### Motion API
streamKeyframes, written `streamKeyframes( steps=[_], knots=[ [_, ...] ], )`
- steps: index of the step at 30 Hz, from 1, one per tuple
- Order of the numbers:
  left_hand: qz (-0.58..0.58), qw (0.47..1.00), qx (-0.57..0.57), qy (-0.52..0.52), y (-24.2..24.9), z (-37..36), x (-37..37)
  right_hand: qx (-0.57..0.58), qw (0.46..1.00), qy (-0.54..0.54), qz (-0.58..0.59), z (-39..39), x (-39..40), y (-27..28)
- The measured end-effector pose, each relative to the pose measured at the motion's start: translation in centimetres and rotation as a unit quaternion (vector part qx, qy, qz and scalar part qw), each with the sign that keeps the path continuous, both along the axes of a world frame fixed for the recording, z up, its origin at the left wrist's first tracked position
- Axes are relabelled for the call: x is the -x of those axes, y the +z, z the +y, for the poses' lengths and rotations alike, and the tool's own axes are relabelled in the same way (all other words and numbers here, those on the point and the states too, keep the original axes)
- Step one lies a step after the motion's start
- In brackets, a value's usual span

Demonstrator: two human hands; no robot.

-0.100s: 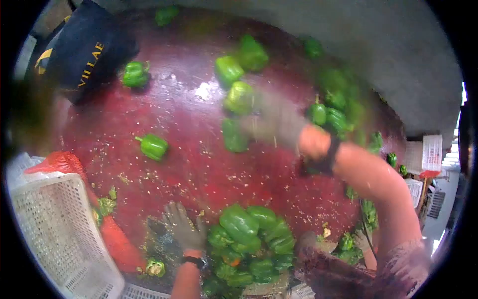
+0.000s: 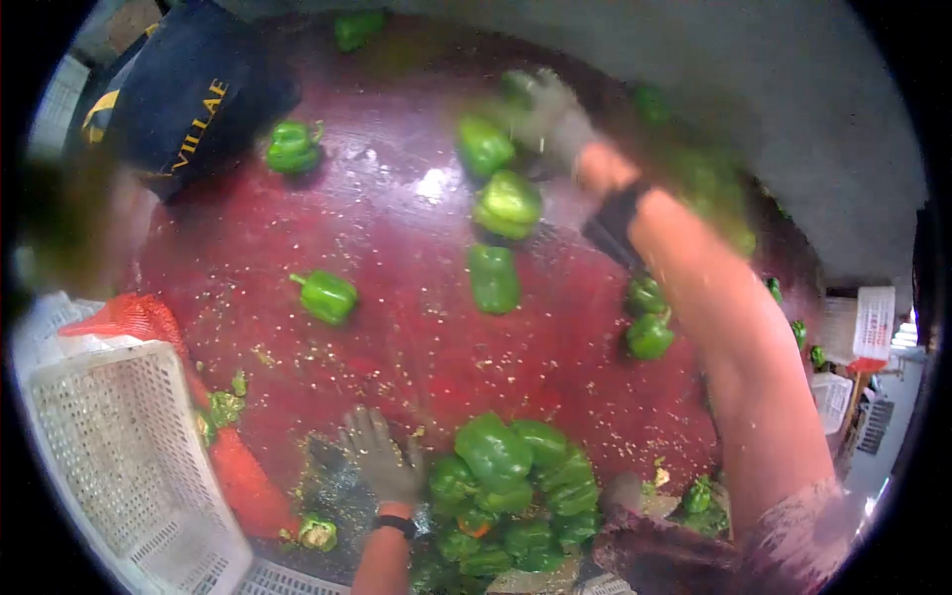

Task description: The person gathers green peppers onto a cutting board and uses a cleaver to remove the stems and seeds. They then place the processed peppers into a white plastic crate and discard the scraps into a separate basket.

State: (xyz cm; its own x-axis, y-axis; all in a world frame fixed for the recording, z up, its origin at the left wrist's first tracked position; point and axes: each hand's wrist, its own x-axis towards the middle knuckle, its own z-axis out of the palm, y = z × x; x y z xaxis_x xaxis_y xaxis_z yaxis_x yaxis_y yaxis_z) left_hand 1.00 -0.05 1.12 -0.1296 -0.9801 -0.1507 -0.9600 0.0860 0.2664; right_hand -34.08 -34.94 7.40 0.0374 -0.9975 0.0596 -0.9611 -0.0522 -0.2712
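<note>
Since the earlier frame the right hand (image 2: pixel 548 111) has gone from the middle of the table to its far side, and the outstretched arm now crosses the peppers on the right. It wears a grey knitted glove and is blurred, so I cannot tell how its fingers stand; it is close to a glossy, lumpy green pepper (image 2: pixel 484 145). The left hand (image 2: pixel 382 458), in the same kind of glove with a dark band at the wrist, lies flat with fingers spread wide on the wet, dark red table (image 2: pixel 397 317), just beside a pile of green peppers (image 2: pixel 511 476). Pale seeds are scattered over the surface. A white perforated plastic crate (image 2: pixel 119 466) stands at the left. A dark cap (image 2: pixel 188 94) carries yellow letters "VILLAE".
</note>
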Motion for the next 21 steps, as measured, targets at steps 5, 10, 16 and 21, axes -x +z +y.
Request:
streamKeyframes(
  steps=[5, 10, 16, 21],
  knots=[
    [0.01, 1.0, -0.011, 0.005, -0.6, -0.9, 0.7, -0.179, 0.977, -0.119, -0.002, -4.3, -1.0, -0.5],
    [0.02, 1.0, 0.01, -0.009, -0.8, -0.7, 0.8, -0.171, 0.972, 0.162, -0.01, 3.7, -5.4, 1.0],
    [-0.025, 1.0, 0.0, -0.01, -0.7, -0.6, 0.9, -0.254, 0.921, 0.292, -0.044, 23.9, -8.8, 1.1],
    [-0.029, 0.999, 0.043, -0.011, -1.3, -0.5, 1.0, -0.265, 0.861, 0.296, -0.317, 29.6, -1.7, 2.8]
  ],
)
